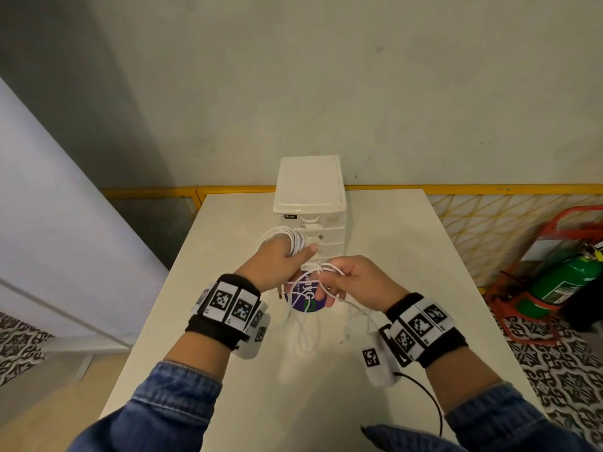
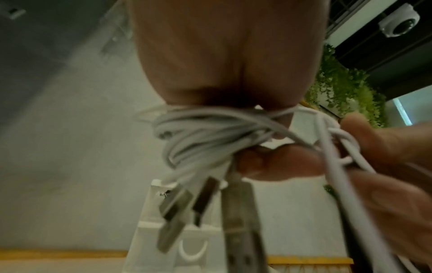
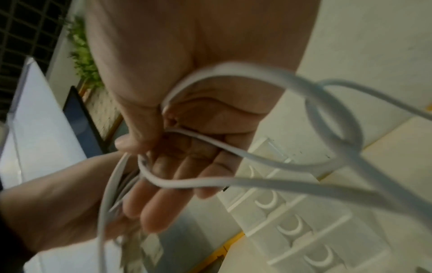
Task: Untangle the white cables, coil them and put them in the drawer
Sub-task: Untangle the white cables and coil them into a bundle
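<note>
Two hands raised | left grip (image 1: 280,259) clamps white cables (image 1: 295,239) | right grip (image 1: 355,278) pinches strand

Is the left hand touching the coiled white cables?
Touching. The left wrist view shows the coiled white cables wrapped round the left hand, its thumb pressing them; the head view shows the loops round its fingers too.

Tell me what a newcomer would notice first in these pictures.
First, the white cables looped round the left hand, with the right hand pinching loose strands beside it, mid-table. Behind them stands a white drawer unit at the table's far edge. A green extinguisher lies on the floor, right.
</note>
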### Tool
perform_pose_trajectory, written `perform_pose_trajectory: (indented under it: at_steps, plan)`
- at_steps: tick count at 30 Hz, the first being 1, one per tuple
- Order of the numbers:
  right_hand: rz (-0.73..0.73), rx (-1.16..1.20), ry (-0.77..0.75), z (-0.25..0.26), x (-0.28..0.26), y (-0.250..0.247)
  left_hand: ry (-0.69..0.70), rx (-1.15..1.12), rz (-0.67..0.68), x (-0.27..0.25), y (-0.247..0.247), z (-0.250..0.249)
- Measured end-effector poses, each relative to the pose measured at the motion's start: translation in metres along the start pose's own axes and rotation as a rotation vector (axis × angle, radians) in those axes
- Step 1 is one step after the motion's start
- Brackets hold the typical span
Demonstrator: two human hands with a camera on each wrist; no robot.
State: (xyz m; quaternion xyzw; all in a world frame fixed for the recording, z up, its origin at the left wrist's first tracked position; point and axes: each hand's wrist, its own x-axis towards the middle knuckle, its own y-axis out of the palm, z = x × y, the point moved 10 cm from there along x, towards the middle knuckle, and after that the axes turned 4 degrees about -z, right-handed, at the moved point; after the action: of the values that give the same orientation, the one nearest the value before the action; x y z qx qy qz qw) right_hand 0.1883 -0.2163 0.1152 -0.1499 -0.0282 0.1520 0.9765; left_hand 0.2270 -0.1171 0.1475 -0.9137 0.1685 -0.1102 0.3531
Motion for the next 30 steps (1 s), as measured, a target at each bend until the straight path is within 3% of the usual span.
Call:
perform_pose_trajectory:
  at_steps: [3, 11, 19, 22, 26, 30]
  plan:
    - [-0.037, 0.067, 0.044, -0.01, 0.0, -0.005, -0.081, -0.093, 0.113, -0.007, 0.018, 0.002]
    - [-0.15, 0.172, 0.004, -0.012, -0.003, -0.022, -0.086, -0.309, 0.067, -0.014, 0.017, 0.004]
    - [-0.369, 0.19, 0.102, -0.033, -0.017, -0.065, -0.228, -0.365, -0.286, -0.021, -0.022, 0.044]
    - [-0.341, 0.125, 0.15, -0.037, -0.019, -0.069, -0.246, -0.271, -0.353, -0.024, -0.026, 0.051]
    - [-0.176, 0.037, 0.204, -0.047, -0.02, -0.059, -0.232, -0.181, -0.438, -0.028, -0.038, 0.053]
    - [-0.248, 0.042, 0.111, -0.042, -0.014, -0.056, -0.289, -0.319, -0.325, -0.029, -0.028, 0.057]
